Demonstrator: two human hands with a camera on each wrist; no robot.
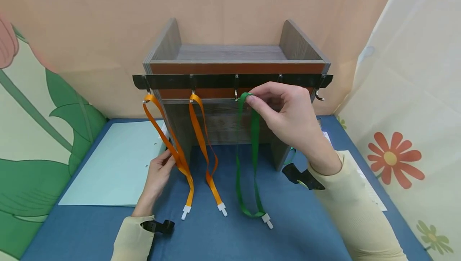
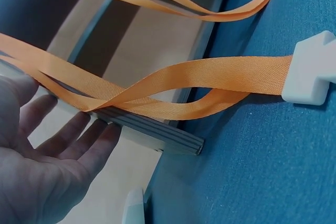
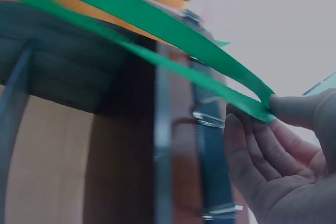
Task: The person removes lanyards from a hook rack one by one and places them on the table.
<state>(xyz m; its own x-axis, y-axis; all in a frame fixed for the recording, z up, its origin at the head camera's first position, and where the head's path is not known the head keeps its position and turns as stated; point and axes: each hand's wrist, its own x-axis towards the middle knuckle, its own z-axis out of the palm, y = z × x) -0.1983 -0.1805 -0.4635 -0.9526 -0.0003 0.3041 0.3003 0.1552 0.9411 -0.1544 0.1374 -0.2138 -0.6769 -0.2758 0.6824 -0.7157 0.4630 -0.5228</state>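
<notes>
Peach-coloured cloth (image 1: 108,53) hangs behind my work, and blue fabric covers the worktop (image 1: 216,243). A flower-printed cloth (image 1: 414,93) rises along the right side. Facing me stands a grey wood-grain shelf unit (image 1: 162,47) with a brown front and a black hook rail (image 1: 216,81) across it.

My right hand (image 1: 288,107) pinches the top of the green lanyard (image 1: 255,133) between thumb and fingers. That loop is just beside the middle hook (image 1: 236,89); I cannot tell whether they touch. Its two strands hang below my grip, with a white clip (image 1: 267,220) at the bottom end.

My left hand (image 1: 158,175) is low at the unit's left side panel (image 1: 176,119), fingers loosely extended with their tips at the panel's edge. Just beside them hangs the first orange lanyard (image 1: 183,168), looped over the leftmost hook; its strap crosses in front of my fingertips. The second orange lanyard (image 1: 197,129) hangs from the next hook along, between the first one and the green.

Left of the unit lies a pale sheet (image 1: 111,165); some white paper (image 1: 363,181) shows beyond my right sleeve (image 1: 354,213).
</notes>
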